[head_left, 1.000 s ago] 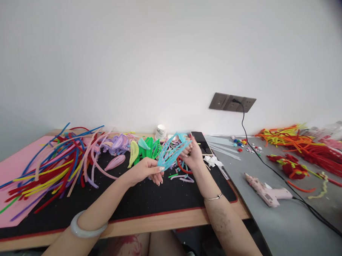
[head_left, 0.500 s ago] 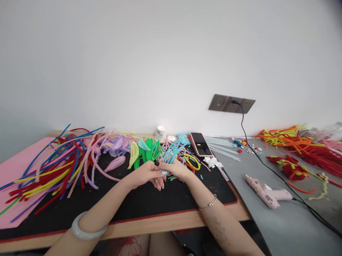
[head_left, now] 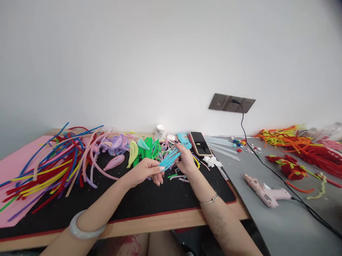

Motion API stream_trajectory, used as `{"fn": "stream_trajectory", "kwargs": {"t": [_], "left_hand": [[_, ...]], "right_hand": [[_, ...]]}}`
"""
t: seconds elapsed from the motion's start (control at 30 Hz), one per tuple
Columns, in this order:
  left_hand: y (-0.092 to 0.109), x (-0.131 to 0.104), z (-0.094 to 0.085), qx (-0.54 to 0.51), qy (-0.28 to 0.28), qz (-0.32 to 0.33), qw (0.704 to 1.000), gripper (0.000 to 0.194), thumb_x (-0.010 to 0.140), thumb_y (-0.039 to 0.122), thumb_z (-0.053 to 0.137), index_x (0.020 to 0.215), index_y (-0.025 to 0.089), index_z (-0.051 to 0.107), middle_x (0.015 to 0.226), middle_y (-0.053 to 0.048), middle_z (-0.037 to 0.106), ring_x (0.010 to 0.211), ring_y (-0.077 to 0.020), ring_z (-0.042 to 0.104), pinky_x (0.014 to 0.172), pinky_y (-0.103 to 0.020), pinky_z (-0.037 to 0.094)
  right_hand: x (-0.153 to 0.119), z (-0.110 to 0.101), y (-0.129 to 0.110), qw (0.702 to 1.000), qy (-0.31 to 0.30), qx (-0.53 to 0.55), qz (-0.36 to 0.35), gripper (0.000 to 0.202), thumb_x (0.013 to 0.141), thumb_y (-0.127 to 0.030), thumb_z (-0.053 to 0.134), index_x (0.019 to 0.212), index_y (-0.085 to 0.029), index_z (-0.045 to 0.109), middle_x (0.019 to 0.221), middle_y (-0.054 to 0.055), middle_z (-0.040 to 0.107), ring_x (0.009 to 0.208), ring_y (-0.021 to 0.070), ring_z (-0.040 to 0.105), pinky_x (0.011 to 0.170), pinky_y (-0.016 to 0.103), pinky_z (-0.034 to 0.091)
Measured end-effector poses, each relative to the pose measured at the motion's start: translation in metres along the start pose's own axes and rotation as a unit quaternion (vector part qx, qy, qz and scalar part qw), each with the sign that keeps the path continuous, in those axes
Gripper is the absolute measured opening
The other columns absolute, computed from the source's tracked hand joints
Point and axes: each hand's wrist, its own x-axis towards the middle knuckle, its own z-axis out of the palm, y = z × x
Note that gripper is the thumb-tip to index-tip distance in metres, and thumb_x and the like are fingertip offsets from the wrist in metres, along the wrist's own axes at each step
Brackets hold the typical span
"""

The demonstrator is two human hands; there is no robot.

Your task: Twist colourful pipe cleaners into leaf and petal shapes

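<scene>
Held above the black mat with a red border, nearer the right edge of the wooden bench than the left: one bundle of light-blue, fuzzy pipe cleaners. Long axis slanting across the space between the hands, from a near-left end toward the back right corner of the bench. Left hand at the lower end, grip pinched on the strands between thumb and fingers. Right hand at the upper half, fingers curled beside and against the strands; impossible to tell whether clamped or only touching. Both hands about equally near, at opposite ends of that slant. Strands fanning slightly past the right thumb.

Counted: two hands; one light-blue bundle, number of strands too blurred to tell. Behind the left hand, one yellow looped bundle, one pink looped bundle and one small pale-aqua looped bundle against bright green pipe cleaners, not countable. Near the back edge, one white paper cup; by the back right corner, one dark-screened phone. Toward the left edge, one large pile of long multicoloured pipe cleaners, too tangled to count, partly over one pink sheet. Beyond the right edge, on the adjoining grey surface, one pale-pink glue gun.
</scene>
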Motion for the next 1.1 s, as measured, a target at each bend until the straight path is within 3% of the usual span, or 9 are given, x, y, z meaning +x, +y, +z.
{"fn": "stream_trajectory", "kwargs": {"t": [0.1, 0.37, 0.47, 0.57, 0.67, 0.8, 0.93, 1.1], "left_hand": [[0.003, 0.0, 0.0, 0.007, 0.002, 0.004, 1.0, 0.035, 0.076, 0.045, 0.067, 0.067, 0.012, 0.061, 0.058, -0.006, 0.07, 0.047, -0.0128, 0.063, 0.048, -0.02, 0.045], [-0.002, -0.001, -0.004, 0.015, -0.026, -0.013, 0.999, 0.031, 0.075, 0.043, 0.068, 0.07, 0.012, 0.063, 0.061, -0.006, 0.071, 0.049, -0.0144, 0.065, 0.052, -0.023, 0.05], [-0.003, -0.001, -0.005, 0.032, -0.018, -0.009, 0.999, 0.029, 0.076, 0.041, 0.068, 0.07, 0.012, 0.064, 0.062, -0.007, 0.072, 0.051, -0.0143, 0.065, 0.053, -0.023, 0.049], [-0.002, 0.0, -0.005, 0.035, 0.031, 0.001, 0.999, 0.03, 0.076, 0.041, 0.068, 0.069, 0.012, 0.064, 0.063, -0.007, 0.072, 0.051, -0.014, 0.065, 0.052, -0.021, 0.048], [-0.001, 0.0, -0.005, 0.021, 0.064, 0.008, 0.998, 0.032, 0.073, 0.044, 0.069, 0.07, 0.013, 0.064, 0.062, -0.006, 0.072, 0.052, -0.0145, 0.066, 0.053, -0.022, 0.049], [-0.004, 0.002, -0.005, 0.011, 0.064, 0.015, 0.998, 0.032, 0.073, 0.044, 0.07, 0.068, 0.013, 0.063, 0.063, -0.006, 0.072, 0.052, -0.0147, 0.066, 0.055, -0.024, 0.05], [-0.008, 0.004, -0.004, -0.008, 0.071, 0.019, 0.997, 0.034, 0.073, 0.047, 0.069, 0.071, 0.013, 0.064, 0.062, -0.005, 0.071, 0.052, -0.0136, 0.065, 0.054, -0.023, 0.049], [-0.007, 0.005, -0.002, -0.05, 0.077, 0.005, 0.996, 0.04, 0.068, 0.051, 0.071, 0.074, 0.013, 0.064, 0.061, -0.006, 0.071, 0.051, -0.0137, 0.064, 0.055, -0.023, 0.05]], "right_hand": [[0.0, 0.001, -0.005, 0.999, 0.016, 0.031, 0.006, 0.037, 0.069, -0.033, 0.068, 0.058, -0.021, 0.034, 0.04, -0.01, 0.028, 0.034, 0.0037, 0.02, 0.035, 0.019, 0.014], [0.002, -0.005, -0.001, 1.0, -0.013, 0.01, 0.014, 0.042, 0.074, -0.038, 0.068, 0.059, -0.021, 0.033, 0.04, -0.01, 0.027, 0.034, 0.0037, 0.018, 0.035, 0.019, 0.015], [0.005, -0.011, 0.0, 0.997, -0.06, 0.0, 0.05, 0.049, 0.073, -0.05, 0.068, 0.058, -0.021, 0.031, 0.04, -0.011, 0.025, 0.034, 0.0028, 0.016, 0.035, 0.019, 0.014], [0.004, -0.013, -0.001, 0.989, -0.127, -0.017, 0.076, 0.053, 0.073, -0.061, 0.062, 0.058, -0.021, 0.031, 0.042, -0.011, 0.025, 0.034, 0.0025, 0.016, 0.036, 0.018, 0.013], [-0.001, -0.009, 0.001, 0.976, -0.19, -0.082, 0.067, 0.046, 0.07, -0.054, 0.069, 0.065, -0.02, 0.039, 0.046, -0.011, 0.032, 0.037, 0.0029, 0.021, 0.037, 0.018, 0.013], [-0.007, -0.003, 0.009, 0.946, -0.257, -0.194, 0.032, 0.039, 0.071, -0.049, 0.07, 0.066, -0.016, 0.049, 0.051, -0.007, 0.044, 0.04, 0.0029, 0.026, 0.039, 0.02, 0.016], [-0.005, -0.004, 0.016, 0.941, -0.231, -0.245, -0.024, 0.047, 0.076, -0.055, 0.063, 0.055, -0.016, 0.046, 0.044, -0.007, 0.038, 0.038, 0.0035, 0.023, 0.04, 0.022, 0.015], [-0.003, -0.003, 0.019, 0.948, -0.172, -0.249, -0.101, 0.043, 0.075, -0.052, 0.065, 0.057, -0.016, 0.049, 0.046, -0.006, 0.041, 0.041, 0.0047, 0.028, 0.04, 0.021, 0.018]]}}
